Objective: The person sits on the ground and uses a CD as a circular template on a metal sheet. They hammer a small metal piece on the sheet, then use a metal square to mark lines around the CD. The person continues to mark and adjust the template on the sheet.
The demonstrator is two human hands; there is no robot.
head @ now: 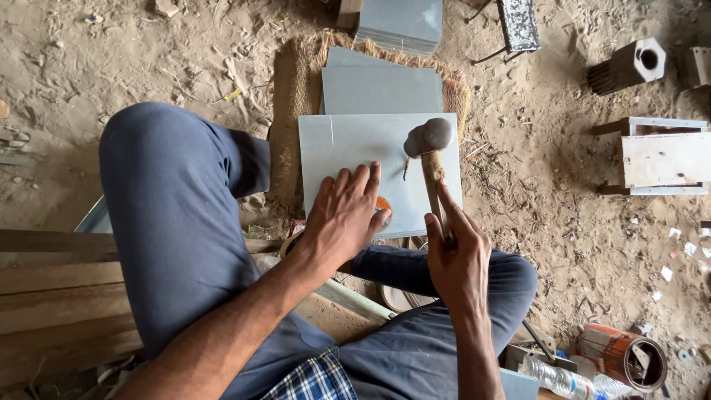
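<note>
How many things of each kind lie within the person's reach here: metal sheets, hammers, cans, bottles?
Loose grey metal sheets on the sacking: 3, more in a stack behind
Hammer, held in the right hand: 1
Orange can: 1
Clear plastic bottle: 1
Total: 6

1. The left hand (343, 215) lies flat on a grey sheet (348, 144), partly covering an orange disc (383, 204).
2. The right hand (457, 259) grips a wooden-handled hammer (428, 141), its head over the sheet.
3. More sheets (381, 89) lie on burlap (292, 81) behind.
</note>
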